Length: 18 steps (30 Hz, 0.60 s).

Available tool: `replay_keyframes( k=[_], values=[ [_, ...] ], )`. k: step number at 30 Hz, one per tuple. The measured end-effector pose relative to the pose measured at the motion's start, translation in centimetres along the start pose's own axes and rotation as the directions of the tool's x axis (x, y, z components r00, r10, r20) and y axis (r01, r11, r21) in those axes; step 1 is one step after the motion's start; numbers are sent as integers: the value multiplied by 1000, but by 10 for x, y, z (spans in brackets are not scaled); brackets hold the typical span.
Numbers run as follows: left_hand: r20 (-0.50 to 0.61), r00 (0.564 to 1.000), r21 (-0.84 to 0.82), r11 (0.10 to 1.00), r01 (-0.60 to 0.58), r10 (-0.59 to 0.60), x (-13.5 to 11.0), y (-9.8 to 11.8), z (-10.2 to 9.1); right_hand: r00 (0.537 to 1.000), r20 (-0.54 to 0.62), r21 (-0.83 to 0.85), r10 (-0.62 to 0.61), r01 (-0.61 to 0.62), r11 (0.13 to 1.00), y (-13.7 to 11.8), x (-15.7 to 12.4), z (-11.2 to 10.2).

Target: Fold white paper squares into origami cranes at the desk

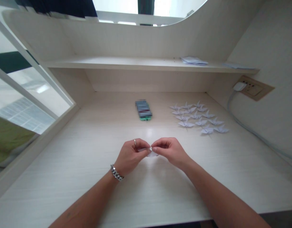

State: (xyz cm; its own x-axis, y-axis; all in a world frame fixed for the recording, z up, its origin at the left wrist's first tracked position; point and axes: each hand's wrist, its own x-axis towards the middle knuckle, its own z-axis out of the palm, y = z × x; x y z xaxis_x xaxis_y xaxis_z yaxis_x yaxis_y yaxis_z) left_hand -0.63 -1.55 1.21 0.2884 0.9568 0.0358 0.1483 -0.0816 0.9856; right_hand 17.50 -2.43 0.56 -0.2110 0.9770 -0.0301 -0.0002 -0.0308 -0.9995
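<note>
A small folded piece of white paper (153,154) is held between both hands, just above the desk in the middle. My left hand (133,155), with a ring and a chain bracelet, pinches its left side. My right hand (171,152) pinches it from the right, thumb and forefinger close to the left fingertips. The fingers cover much of the paper, so its full shape is hidden. To the right behind my hands, several white origami cranes (195,115) stand in loose rows on the desk.
A phone-like object (144,110), its screen blurred, lies behind my hands on the pale desk (76,152). White paper sheets (193,60) rest on the shelf (126,62). On the right wall a cable (250,129) hangs from a plugged socket (255,87). A window (29,82) is at left.
</note>
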Motion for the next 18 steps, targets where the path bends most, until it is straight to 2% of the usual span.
replay_keyframes(
  k=[8,11,15,18],
  values=[
    [36,999,-181,983,16,-9,2,1,-2,985,-56,-220,-164,148,964,2,-4,-3],
    [10,1000,-172,985,8,-6,2,0,-2,968,-77,-293,-239,207,933,0,-6,-1],
    [-34,999,-111,994,15,-19,1,-2,0,932,-41,-368,-361,322,872,-1,-9,2],
    [-77,997,-80,997,-11,5,0,-4,2,938,-57,-350,-341,301,887,1,-9,3]
  ],
)
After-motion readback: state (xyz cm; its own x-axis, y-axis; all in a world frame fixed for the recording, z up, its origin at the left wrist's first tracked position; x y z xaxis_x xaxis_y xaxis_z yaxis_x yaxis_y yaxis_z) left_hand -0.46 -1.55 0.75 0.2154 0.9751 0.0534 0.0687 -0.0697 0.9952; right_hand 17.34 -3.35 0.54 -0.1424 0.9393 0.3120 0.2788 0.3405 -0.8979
